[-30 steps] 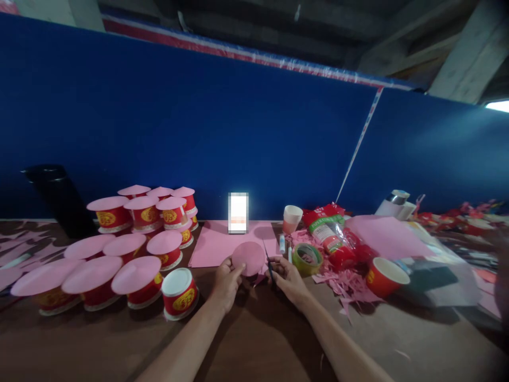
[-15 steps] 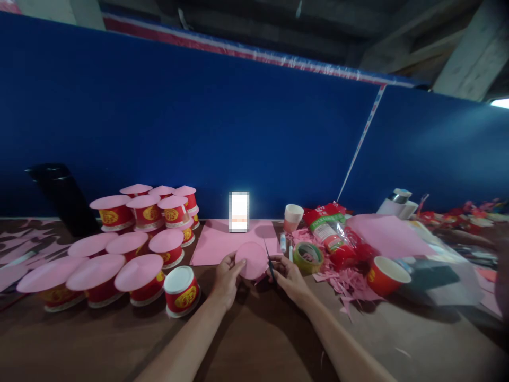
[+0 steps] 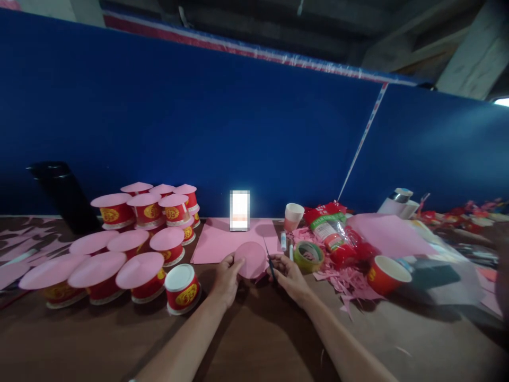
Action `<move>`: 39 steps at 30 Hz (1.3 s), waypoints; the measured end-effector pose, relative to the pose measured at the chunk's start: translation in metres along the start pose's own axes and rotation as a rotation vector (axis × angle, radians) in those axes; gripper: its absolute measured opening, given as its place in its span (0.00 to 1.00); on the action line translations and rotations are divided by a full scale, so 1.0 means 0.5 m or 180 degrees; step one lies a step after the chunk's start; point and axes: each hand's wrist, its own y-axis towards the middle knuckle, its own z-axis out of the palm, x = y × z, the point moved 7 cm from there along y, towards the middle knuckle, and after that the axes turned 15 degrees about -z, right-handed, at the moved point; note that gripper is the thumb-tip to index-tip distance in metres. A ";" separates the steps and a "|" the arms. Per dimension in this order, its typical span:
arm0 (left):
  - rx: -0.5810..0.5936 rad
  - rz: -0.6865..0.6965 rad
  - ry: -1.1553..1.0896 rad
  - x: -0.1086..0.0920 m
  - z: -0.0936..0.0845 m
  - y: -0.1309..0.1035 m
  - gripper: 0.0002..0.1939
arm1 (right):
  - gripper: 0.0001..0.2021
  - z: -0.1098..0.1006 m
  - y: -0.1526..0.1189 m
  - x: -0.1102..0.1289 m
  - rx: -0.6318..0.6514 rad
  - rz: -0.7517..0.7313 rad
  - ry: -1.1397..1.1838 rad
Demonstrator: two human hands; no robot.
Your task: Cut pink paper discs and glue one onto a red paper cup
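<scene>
Between my hands is a round pink paper disc (image 3: 251, 260), pinched at its left edge by my left hand (image 3: 228, 277), thumb on top. My right hand (image 3: 290, 277) is closed around dark-handled scissors (image 3: 271, 265), their thin blades pointing up and away along the disc's right edge. A small strip of pink paper hangs near the disc's lower right. Behind the disc, pink paper sheets (image 3: 210, 244) lie flat on the table. A white-bottomed red cup (image 3: 182, 291) stands upside down left of my left hand.
Several upturned red cups with pink paper cone tops (image 3: 140, 269) fill the left side. A black bottle (image 3: 66, 199) stands behind them. On the right are green tape (image 3: 308, 255), pink paper shreds (image 3: 353, 284), a red plastic bag (image 3: 330, 228) and an orange cup (image 3: 388, 276).
Hands, disc and scissors keep nearly the same position. The disc looks slightly darker and more tilted. The whole view has shifted very slightly.
</scene>
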 end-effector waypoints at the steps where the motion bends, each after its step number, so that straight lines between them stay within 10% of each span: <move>1: 0.0006 0.0001 -0.0001 0.001 -0.001 0.001 0.18 | 0.19 0.000 0.000 -0.001 0.0005 0.0003 0.0001; 39: -0.0123 -0.0058 0.0120 0.004 -0.003 -0.001 0.25 | 0.22 0.003 0.002 0.007 0.0036 0.0113 0.0112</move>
